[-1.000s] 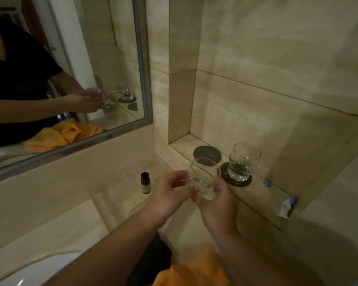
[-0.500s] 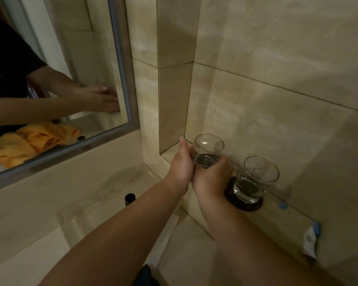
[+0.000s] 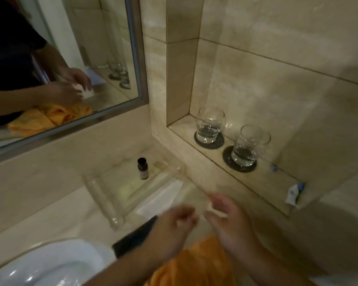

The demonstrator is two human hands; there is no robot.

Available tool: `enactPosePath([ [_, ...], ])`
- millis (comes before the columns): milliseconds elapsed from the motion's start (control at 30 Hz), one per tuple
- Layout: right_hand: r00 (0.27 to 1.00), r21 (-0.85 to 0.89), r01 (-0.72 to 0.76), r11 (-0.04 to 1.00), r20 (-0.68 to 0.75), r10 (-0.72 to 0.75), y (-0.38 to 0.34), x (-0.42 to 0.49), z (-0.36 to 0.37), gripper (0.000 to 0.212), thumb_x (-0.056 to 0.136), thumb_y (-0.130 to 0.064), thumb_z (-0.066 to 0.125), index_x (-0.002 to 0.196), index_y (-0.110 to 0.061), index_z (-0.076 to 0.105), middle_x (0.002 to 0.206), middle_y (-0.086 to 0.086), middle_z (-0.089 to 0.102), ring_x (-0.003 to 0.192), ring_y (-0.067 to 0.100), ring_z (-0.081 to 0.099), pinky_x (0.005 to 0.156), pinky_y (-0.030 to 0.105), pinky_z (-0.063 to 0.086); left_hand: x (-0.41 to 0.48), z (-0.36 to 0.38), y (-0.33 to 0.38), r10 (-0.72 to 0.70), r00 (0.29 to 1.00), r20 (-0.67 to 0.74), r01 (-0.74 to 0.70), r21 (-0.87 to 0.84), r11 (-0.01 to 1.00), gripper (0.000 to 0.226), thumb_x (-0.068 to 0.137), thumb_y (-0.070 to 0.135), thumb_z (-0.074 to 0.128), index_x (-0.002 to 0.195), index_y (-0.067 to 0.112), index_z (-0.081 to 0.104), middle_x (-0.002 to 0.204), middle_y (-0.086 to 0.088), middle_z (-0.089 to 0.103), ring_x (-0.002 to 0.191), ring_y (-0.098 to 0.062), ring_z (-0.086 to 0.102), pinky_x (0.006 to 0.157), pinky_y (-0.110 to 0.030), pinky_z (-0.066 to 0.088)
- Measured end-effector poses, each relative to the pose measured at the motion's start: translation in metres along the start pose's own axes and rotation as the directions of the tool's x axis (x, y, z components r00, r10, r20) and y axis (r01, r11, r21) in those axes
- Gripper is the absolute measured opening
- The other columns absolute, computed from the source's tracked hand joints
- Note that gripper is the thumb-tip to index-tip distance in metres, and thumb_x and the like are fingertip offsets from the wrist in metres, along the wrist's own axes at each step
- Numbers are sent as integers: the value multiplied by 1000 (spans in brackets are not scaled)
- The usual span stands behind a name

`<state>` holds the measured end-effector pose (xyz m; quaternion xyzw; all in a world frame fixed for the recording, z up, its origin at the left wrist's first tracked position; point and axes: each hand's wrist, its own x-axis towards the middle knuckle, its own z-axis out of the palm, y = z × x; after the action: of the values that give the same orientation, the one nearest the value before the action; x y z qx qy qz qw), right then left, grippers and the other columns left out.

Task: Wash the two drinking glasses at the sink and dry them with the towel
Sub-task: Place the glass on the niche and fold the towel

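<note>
left glass (image 3: 209, 129) now on coaster (image 3: 220, 141) (upright); left hand (image 3: 174, 225), right hand (image 3: 230, 221) withdrawn.

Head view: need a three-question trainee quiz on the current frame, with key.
1. True or false: the left glass and the right glass each stand on a dark coaster on the niche shelf.
2. What stands on the clear tray? A) a small dark bottle B) a soap bar C) a third glass
3. Short answer: does the left hand or the right hand hold a glass?

Key: 1 true; 2 A; 3 no, both glasses are on the shelf.
</note>
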<state>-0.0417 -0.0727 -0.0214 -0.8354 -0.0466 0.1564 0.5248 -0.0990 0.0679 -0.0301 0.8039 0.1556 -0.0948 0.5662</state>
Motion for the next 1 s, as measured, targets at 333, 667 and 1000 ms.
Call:
enactPosePath([
  [333,960,-426,-222,877,61,273,93,-72,4,65,57,-49,70,111,-15,56,112,10,64,101,28,60,77,32,49,-83,51,-49,-193,981,-38,196,264,944,32,76,29,68,105,15,65,100,-3,63,91,-11,56,84,-26,49],
  [667,664,32,69,997,745,-70,-10,-95,-27,14,85,-15,62,95,-24,60,96,0,67,93,19,64,79,34,54,-166,6,-16,-283,949,139,314,-350,882,51,66,21,78,113,21,59,113,-5,68,104,-22,65,91,-35,53],
  [1000,686,247,-249,937,727,-10,-88,-125,16,29,85,-40,56,76,-14,63,68,8,66,68,22,60,58,29,45,-263,-8,3,-182,826,-534,-352,-740,573,44,76,23,68,114,3,61,101,-17,71,86,-26,70,75,-38,59],
])
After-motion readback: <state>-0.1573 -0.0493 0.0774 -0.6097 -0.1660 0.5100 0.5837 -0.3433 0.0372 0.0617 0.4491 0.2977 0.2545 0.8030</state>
